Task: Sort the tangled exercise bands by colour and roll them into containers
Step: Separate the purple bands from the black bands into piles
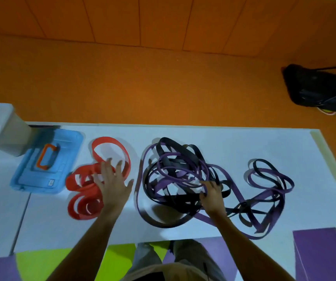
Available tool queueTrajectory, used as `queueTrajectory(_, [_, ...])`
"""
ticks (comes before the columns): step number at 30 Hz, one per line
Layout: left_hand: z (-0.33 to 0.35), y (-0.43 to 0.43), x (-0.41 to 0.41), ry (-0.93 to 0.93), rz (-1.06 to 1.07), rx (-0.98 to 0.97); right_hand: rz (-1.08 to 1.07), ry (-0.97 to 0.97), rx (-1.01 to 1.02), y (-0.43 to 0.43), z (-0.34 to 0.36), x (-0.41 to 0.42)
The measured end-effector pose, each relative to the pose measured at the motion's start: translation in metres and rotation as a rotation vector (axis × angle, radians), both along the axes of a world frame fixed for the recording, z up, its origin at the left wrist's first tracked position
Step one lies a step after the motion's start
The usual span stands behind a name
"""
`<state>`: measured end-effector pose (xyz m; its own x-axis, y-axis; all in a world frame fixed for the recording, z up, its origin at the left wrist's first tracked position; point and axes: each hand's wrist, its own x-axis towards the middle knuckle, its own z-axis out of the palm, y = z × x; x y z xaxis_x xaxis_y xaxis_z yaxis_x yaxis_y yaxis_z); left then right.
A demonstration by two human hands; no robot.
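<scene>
**Arms out, one pile per hand**

Both forearms reach over the white table (244, 142). The left hand (113, 183) is spread flat with straight fingers, lying over the red bands (86, 191) and gripping nothing. The right hand (212, 192) has its fingers curled into the purple and black tangle (173, 179), hooked on a few strands. The reds sit just left of the tangle, not mixed in. A blue lid (47, 161) with an orange handle lies further left, by a white container (4, 128).

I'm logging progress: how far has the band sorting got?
Done: the red bands lie apart from the rest. In hand: the left hand lies spread over them; the right hand grips the purple-and-black tangle. Left: splitting those colours and rolling everything; no band looks rolled yet.
</scene>
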<state>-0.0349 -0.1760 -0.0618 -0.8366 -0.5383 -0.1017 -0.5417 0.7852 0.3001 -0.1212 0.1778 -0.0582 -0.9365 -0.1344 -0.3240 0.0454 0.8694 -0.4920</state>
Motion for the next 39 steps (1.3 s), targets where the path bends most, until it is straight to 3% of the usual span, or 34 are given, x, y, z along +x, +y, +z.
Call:
queueTrajectory(3, [0.027, 0.053, -0.016, -0.017, -0.223, 0.005, 0.169, -0.051, 0.093, 0.015, 0.005, -0.015])
queueTrajectory(6, [0.021, 0.086, -0.037, -0.181, -0.327, 0.191, 0.243, -0.140, 0.143, 0.016, -0.003, -0.030])
queueTrajectory(9, [0.020, 0.108, -0.052, -0.202, -0.199, 0.365, 0.286, -0.048, 0.234, 0.016, -0.017, -0.038])
queueTrajectory(12, [0.012, 0.117, -0.058, -0.170, -0.004, 0.432, 0.250, 0.016, 0.129, 0.021, -0.023, -0.042])
queueTrajectory(15, [0.004, 0.121, -0.059, -0.178, 0.010, 0.323, 0.227, 0.074, -0.155, 0.032, -0.027, -0.049])
queueTrajectory(19, [0.010, 0.125, -0.064, -0.104, -0.226, 0.106, 0.334, 0.098, -0.416, 0.052, -0.019, -0.062])
queueTrajectory(23, [0.017, 0.134, -0.072, -0.191, -0.413, 0.140, 0.622, 0.116, -0.450, 0.085, -0.007, -0.066])
queueTrajectory(26, [0.014, 0.139, -0.074, -0.166, -0.406, 0.225, 0.822, 0.190, -0.304, 0.111, -0.014, -0.067])
queueTrajectory(29, [0.021, 0.154, -0.065, -0.105, -0.400, 0.318, 0.681, 0.167, -0.142, 0.119, -0.012, -0.073])
queueTrajectory(33, [0.025, 0.173, -0.043, 0.062, -0.458, 0.262, 0.350, 0.144, 0.004, 0.096, 0.006, -0.094])
queueTrajectory(36, [0.017, 0.175, -0.025, 0.129, -0.613, 0.191, 0.231, 0.151, -0.095, 0.072, 0.007, -0.109])
queueTrajectory(39, [0.022, 0.175, -0.020, 0.009, -0.726, 0.140, 0.248, 0.110, -0.200, 0.045, -0.002, -0.127])
